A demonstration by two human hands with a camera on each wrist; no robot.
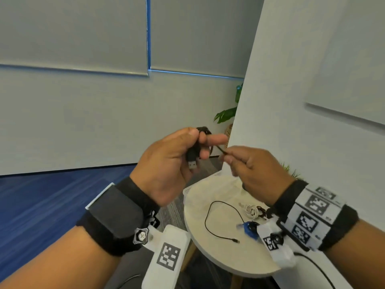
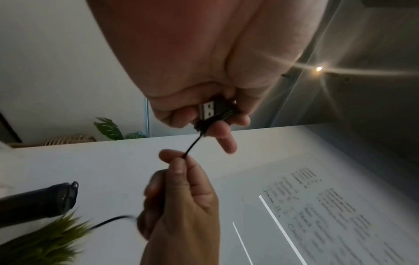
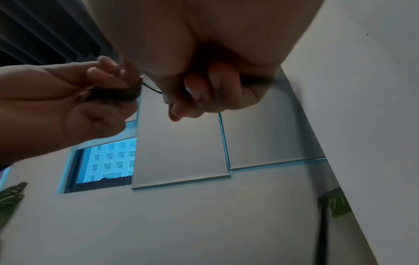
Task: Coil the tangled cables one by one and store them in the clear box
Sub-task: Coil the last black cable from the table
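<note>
Above the table [image 1: 200,247]:
Cable [image 1: 192,155]: black, coiling, plug pointing down.
Left hand [image 1: 166,163]: gripping coil.
Right hand [image 1: 254,170]: pinching loose end.

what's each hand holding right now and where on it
Both hold one black USB cable. The left hand grips its coiled loops beside the USB plug; the right hand pinches the free strand running out from the coil.

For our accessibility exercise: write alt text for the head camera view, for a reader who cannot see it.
A left hand grips a coiled black USB cable while the right hand pinches its free end, both raised above a round table. On the table lie a loose black cable, a white cable and a blue one.
</note>
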